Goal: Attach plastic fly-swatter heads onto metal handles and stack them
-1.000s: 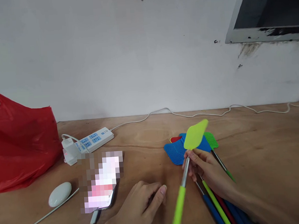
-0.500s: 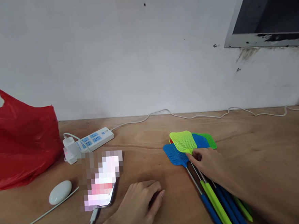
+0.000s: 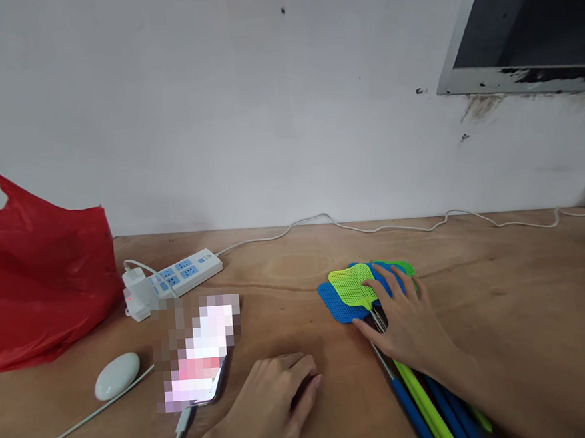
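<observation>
Several fly swatters lie in a fanned pile on the wooden table, their mesh heads overlapping. On top is the yellow-green fly swatter (image 3: 350, 287), partly over a blue fly swatter (image 3: 334, 304); a green head (image 3: 402, 265) shows behind. My right hand (image 3: 402, 311) rests over the heads and thin metal shafts with fingers spread, its thumb near the lower blue head. Coloured handles (image 3: 429, 409) run toward me, partly hidden by my forearm. My left hand (image 3: 277, 393) lies on the table, fingers loosely curled together, with nothing visible in it, beside a phone (image 3: 202, 359) with a blurred screen.
A red plastic bag (image 3: 46, 283) stands at the left. Near it are a white power strip (image 3: 196, 269) with a charger (image 3: 140, 290) and a white oval object (image 3: 117, 376). A white cable (image 3: 373, 230) runs along the wall; a dark screen (image 3: 534, 22) hangs upper right.
My right hand has let go of the yellow-green swatter's neck and spread its fingers over the heads. That swatter has settled slightly lower, onto the pile. My left hand has not moved.
</observation>
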Action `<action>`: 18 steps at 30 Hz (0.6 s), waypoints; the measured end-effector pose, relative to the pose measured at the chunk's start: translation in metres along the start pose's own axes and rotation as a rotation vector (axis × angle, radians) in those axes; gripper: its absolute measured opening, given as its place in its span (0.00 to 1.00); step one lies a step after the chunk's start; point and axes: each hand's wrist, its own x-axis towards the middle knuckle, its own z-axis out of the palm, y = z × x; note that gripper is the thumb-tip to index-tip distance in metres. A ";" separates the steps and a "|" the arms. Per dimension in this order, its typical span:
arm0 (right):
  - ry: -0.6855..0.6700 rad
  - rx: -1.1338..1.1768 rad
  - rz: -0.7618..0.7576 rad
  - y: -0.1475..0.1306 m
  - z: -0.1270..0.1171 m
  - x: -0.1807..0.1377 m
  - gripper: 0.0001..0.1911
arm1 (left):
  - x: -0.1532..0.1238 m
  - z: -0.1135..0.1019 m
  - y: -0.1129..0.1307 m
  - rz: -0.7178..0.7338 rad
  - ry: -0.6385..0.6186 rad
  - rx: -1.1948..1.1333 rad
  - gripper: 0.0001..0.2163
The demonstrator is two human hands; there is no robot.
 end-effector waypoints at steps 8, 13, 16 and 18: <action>-0.276 0.027 0.091 -0.008 0.013 -0.020 0.32 | -0.001 0.001 0.000 -0.004 -0.031 0.004 0.12; -0.319 0.065 0.056 -0.007 0.015 -0.008 0.32 | -0.001 0.001 0.000 0.006 -0.033 0.016 0.11; -0.325 0.071 0.080 -0.003 0.020 0.001 0.31 | -0.001 0.002 -0.001 0.017 -0.036 0.015 0.11; -0.315 0.085 0.103 0.000 0.023 0.006 0.31 | -0.001 0.003 -0.002 0.020 -0.037 0.017 0.11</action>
